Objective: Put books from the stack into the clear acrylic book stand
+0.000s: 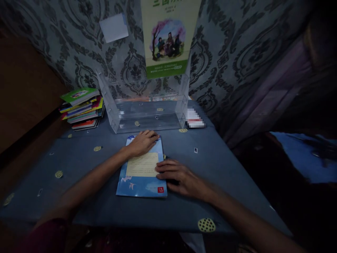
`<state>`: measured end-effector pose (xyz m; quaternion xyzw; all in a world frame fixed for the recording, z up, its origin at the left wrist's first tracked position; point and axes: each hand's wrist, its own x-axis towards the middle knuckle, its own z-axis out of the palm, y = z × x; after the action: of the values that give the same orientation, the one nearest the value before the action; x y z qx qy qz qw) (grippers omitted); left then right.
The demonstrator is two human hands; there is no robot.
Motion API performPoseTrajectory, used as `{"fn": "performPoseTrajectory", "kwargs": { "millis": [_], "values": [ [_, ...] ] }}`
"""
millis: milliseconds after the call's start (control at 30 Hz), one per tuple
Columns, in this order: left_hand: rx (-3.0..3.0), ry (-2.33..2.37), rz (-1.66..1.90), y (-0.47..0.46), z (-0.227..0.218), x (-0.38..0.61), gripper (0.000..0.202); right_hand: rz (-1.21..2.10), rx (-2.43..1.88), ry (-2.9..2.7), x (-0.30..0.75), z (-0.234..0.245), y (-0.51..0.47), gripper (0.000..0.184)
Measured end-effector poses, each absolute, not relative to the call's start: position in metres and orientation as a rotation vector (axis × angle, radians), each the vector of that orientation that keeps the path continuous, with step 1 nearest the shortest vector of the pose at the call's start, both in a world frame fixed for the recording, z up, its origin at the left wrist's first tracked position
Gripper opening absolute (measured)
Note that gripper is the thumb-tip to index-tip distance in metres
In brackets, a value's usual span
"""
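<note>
A blue paperback book (pixel 147 183) with a pale yellow text panel lies on the table. Across its upper part rests my left hand (pixel 143 143), fingers stretched toward the top right corner and covering some of the cover. My right hand (pixel 181 175) is at the book's right edge, with its fingertips on the cover and its thumb low beside the edge. Neither hand is closed around the book. Just behind the book stands a transparent plastic rack (pixel 150 121) with stepped side panels.
A stack of books (pixel 84 111) sits at the table's back left. Right of the rack lies a blurred white item (pixel 195 118). A green and cream book or poster (pixel 168 42) is upright above the rack, before patterned wallpaper (pixel 223 45). The blue tablecloth (pixel 223 186) ends at right.
</note>
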<state>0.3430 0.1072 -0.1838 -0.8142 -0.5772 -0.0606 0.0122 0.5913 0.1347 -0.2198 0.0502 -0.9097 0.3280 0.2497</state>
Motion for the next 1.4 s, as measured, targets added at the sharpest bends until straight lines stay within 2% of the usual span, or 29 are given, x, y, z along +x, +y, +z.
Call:
{"fn": "performPoseTrajectory", "kwargs": {
  "millis": [700, 867, 1000, 1167, 1300, 1400],
  "values": [
    [-2.715, -1.599, -0.227, 0.084, -0.178, 0.355, 0.04, 0.851, 0.197, -2.491, 0.589, -0.224, 0.141, 0.029],
    [-2.865, -1.519, -0.346, 0.066, -0.181, 0.362, 0.037, 0.945, 0.138, -2.518, 0.591, -0.222, 0.143, 0.029],
    [-2.934, -1.517, -0.491, 0.049, -0.184, 0.368, 0.035, 1.153, 0.104, -2.453, 0.595, -0.214, 0.144, 0.027],
    [-2.94, -1.526, -0.497, 0.024, -0.18, 0.379, 0.035, 1.405, -0.119, -2.324, 0.597, -0.202, 0.144, 0.024],
    [-2.94, -1.522, -0.47, -0.001, -0.174, 0.39, 0.037, 1.348, -0.342, -2.24, 0.592, -0.202, 0.146, 0.022],
    [-2.936, -1.521, -0.464, -0.023, -0.171, 0.398, 0.037, 1.265, -0.33, -2.252, 0.586, -0.205, 0.147, 0.022]
  ]
}}
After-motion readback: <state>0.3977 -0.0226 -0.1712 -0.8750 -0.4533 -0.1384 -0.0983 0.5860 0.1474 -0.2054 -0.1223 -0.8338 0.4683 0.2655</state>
